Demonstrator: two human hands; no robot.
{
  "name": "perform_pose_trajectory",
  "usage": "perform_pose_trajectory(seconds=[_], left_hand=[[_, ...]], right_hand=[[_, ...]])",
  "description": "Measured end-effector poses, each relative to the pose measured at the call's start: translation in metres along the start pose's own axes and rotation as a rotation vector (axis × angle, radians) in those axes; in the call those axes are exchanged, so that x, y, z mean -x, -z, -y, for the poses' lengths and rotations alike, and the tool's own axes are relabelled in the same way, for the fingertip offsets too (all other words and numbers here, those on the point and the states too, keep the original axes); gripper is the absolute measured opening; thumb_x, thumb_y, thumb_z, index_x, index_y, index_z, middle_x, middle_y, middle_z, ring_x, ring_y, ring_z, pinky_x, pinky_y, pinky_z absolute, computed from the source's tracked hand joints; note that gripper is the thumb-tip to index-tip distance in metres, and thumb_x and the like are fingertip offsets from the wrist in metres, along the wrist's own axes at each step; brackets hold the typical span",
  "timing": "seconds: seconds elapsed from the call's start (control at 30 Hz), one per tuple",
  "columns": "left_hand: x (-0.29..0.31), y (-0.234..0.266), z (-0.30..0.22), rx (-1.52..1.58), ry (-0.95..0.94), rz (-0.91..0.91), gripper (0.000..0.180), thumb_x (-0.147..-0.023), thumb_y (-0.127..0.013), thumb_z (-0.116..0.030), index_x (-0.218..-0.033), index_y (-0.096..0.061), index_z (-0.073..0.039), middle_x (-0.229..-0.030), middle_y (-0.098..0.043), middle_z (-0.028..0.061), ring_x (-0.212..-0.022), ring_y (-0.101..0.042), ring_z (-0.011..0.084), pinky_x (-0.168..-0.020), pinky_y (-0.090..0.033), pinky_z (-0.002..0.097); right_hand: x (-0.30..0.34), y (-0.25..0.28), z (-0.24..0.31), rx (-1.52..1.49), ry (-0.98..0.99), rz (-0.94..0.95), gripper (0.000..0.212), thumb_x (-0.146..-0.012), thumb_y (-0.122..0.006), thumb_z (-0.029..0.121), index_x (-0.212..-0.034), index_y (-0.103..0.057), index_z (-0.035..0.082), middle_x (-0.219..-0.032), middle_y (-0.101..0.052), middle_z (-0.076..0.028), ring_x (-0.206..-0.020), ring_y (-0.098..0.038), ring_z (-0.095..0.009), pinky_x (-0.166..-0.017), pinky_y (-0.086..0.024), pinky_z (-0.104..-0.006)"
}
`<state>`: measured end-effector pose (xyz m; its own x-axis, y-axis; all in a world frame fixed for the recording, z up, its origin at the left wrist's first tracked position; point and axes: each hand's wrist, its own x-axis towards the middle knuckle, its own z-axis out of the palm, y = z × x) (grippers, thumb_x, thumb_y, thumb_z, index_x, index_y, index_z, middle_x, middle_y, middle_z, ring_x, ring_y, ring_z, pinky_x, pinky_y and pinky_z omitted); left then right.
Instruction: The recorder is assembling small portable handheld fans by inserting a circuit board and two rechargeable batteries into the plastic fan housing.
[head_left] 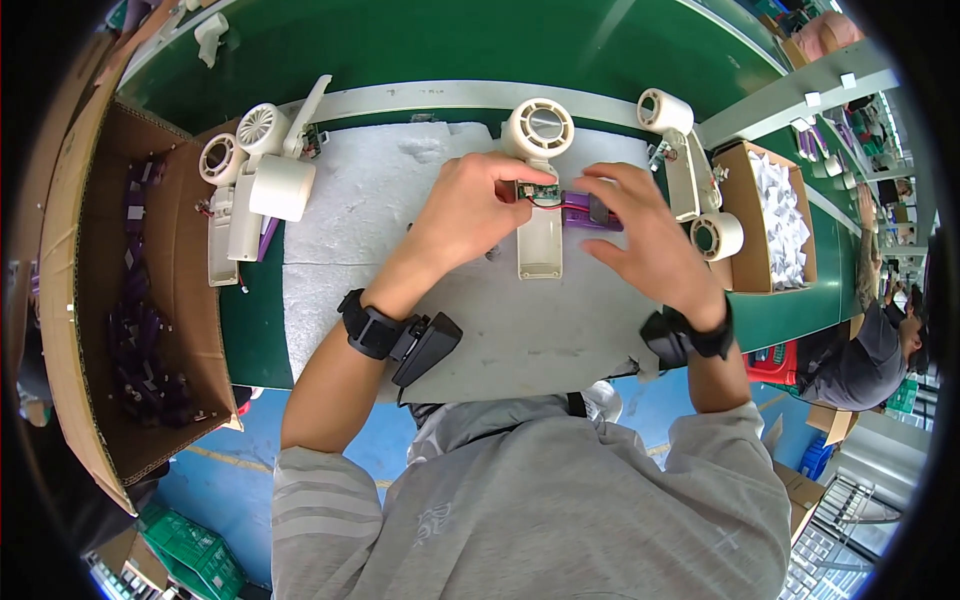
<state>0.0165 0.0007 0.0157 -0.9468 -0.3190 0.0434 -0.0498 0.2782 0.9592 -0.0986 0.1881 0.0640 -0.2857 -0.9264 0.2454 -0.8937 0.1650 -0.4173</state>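
Note:
An opened handheld fan casing (540,250) of cream plastic lies on the white foam mat, its round fan head (540,126) away from me. A small green circuit board (541,191) sits at the top of its handle. My left hand (475,205) is closed, thumb and index finger pinching about the board. Red and black wires run from there to a purple battery (577,211) lying right of the handle, with a dark patch on it. Over the battery's right end is my right hand (640,225), fingers apart and slightly blurred; no grip on it shows.
More fan casings (262,185) lie at left, others (688,160) at right. A large cardboard box (180,370) with purple batteries stands left; a smaller box (735,190) of white pieces stands right. Beneath the work lies the foam mat (350,220). Another person (855,360) sits far right.

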Motion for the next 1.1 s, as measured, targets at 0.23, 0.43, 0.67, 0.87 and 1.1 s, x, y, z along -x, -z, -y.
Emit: perform_pose_trajectory(seconds=[0.23, 0.43, 0.67, 0.87, 1.1], left_hand=[[-0.001, 0.002, -0.009, -0.053, -0.025, 0.03, 0.033, -0.075, -0.062, 0.003, -0.105, -0.073, -0.007, -0.095, -0.069, 0.0096, -0.074, -0.065, 0.016, -0.069, -0.052, 0.028], [0.001, 0.003, -0.008, -0.103, -0.037, 0.041, 0.034, -0.075, -0.062, 0.004, -0.105, -0.073, -0.006, -0.101, -0.069, 0.0092, -0.078, -0.066, 0.0156, -0.07, -0.052, 0.0265], [-0.002, 0.003, -0.007, -0.104, -0.086, 0.044, 0.032, -0.073, -0.07, -0.001, -0.104, -0.073, -0.007, -0.094, -0.067, 0.0145, -0.072, -0.066, 0.0247, -0.068, -0.052, 0.0318], [-0.001, 0.001, -0.008, -0.18, -0.138, 0.015, 0.03, -0.073, -0.076, -0.007, -0.103, -0.073, -0.007, -0.094, -0.068, 0.0148, -0.075, -0.067, 0.0268, -0.069, -0.053, 0.0329], [-0.001, -0.001, -0.007, -0.232, -0.178, -0.031, 0.028, -0.074, -0.076, -0.008, -0.102, -0.073, -0.007, -0.094, -0.069, 0.016, -0.077, -0.069, 0.0291, -0.07, -0.054, 0.0344]], right_hand=[[0.0, -0.012, -0.039, -0.524, -0.197, 0.25, 0.053, -0.076, -0.071, -0.001, -0.126, -0.053, 0.004, -0.105, -0.063, -0.01, -0.087, -0.063, -0.021, -0.079, -0.052, -0.0324], [-0.002, -0.001, -0.022, -0.99, -0.427, 0.463, 0.055, -0.084, -0.061, 0.0, -0.136, -0.044, 0.005, -0.097, -0.064, -0.009, -0.081, -0.064, -0.017, -0.073, -0.053, -0.0295], [-0.001, 0.0, -0.021, -1.564, -0.467, 0.6, 0.076, -0.073, -0.06, -0.004, -0.143, -0.035, 0.008, -0.108, -0.059, -0.012, -0.091, -0.065, -0.025, -0.073, -0.055, -0.0339], [0.005, -0.005, -0.015, -1.69, -0.448, 0.547, 0.089, -0.059, -0.063, -0.01, -0.142, -0.035, 0.007, -0.115, -0.053, -0.011, -0.099, -0.062, -0.026, -0.078, -0.055, -0.0357], [0.009, -0.011, -0.004, -1.139, -0.271, 0.429, 0.084, -0.056, -0.071, -0.006, -0.135, -0.046, 0.006, -0.114, -0.051, -0.009, -0.101, -0.06, -0.025, -0.085, -0.052, -0.0364]])
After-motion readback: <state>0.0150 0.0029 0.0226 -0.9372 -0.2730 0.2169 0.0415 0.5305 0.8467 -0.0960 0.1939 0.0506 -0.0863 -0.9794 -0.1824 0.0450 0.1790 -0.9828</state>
